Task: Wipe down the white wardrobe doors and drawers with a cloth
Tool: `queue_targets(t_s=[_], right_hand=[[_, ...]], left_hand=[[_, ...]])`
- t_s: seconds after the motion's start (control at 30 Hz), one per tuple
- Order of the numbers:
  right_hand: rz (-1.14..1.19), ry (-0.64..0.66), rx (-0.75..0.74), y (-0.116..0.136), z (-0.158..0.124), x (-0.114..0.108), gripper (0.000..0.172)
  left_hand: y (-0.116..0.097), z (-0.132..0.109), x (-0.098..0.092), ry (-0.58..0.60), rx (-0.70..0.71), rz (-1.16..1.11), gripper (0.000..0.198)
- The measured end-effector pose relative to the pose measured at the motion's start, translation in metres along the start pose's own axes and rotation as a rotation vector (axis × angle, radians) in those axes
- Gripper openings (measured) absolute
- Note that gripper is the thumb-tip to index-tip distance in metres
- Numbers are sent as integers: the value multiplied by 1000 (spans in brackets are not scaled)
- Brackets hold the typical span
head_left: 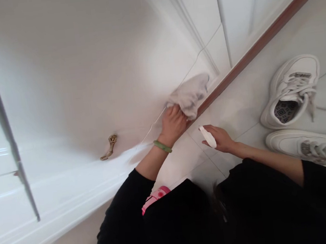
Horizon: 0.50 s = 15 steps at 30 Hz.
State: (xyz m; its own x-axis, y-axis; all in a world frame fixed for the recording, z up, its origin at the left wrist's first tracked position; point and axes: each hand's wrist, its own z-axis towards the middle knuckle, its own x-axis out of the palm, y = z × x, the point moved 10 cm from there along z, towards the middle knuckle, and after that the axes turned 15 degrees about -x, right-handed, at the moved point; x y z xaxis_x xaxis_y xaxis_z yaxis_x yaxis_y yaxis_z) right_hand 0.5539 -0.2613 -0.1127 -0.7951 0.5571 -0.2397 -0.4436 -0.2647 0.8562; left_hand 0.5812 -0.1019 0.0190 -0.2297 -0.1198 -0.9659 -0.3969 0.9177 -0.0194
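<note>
My left hand, with a green bangle at the wrist, grips a pale greyish cloth. The cloth is bunched against the lower part of a white cabinet door, close to its bottom edge. Over the floor, a little to the right and nearer to me, my right hand is closed around a small white object. That object is flat and rounded at one end; its kind cannot be made out.
A brass handle sticks out from the door. Reddish-brown trim runs along the cabinet's base. Two white lace-up sneakers, one upper and one lower, lie on the tiled floor at right. Something pink shows beside my clothing.
</note>
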Motion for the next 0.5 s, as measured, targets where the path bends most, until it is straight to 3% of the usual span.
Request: queue_targets(t_s=[0.07, 0.1, 0.17, 0.23, 0.3, 0.37, 0.43, 0.5], right_hand=[[7, -49, 19, -2, 4, -12, 52], [7, -85, 29, -1, 6, -20, 51], [-4, -169, 44, 2, 5, -38, 48], [-39, -246, 48, 7, 0, -58, 47], [-101, -301, 50, 11, -7, -76, 48], [-173, -325, 56, 13, -14, -90, 50], [-235, -333, 75, 12, -19, -101, 50], [-262, -340, 95, 9, -21, -108, 49]], left_hand=[[-22, 32, -28, -139, 74, -82, 36], [-37, 47, -32, -166, 126, -96, 34], [-66, 71, -19, -123, 211, -20, 37], [-87, 80, 13, -33, 252, 112, 43], [-89, 70, 49, 51, 243, 255, 45], [-74, 43, 75, 111, 229, 371, 43], [-50, 10, 83, 136, 227, 441, 38], [-29, -16, 71, 118, 231, 449, 32]])
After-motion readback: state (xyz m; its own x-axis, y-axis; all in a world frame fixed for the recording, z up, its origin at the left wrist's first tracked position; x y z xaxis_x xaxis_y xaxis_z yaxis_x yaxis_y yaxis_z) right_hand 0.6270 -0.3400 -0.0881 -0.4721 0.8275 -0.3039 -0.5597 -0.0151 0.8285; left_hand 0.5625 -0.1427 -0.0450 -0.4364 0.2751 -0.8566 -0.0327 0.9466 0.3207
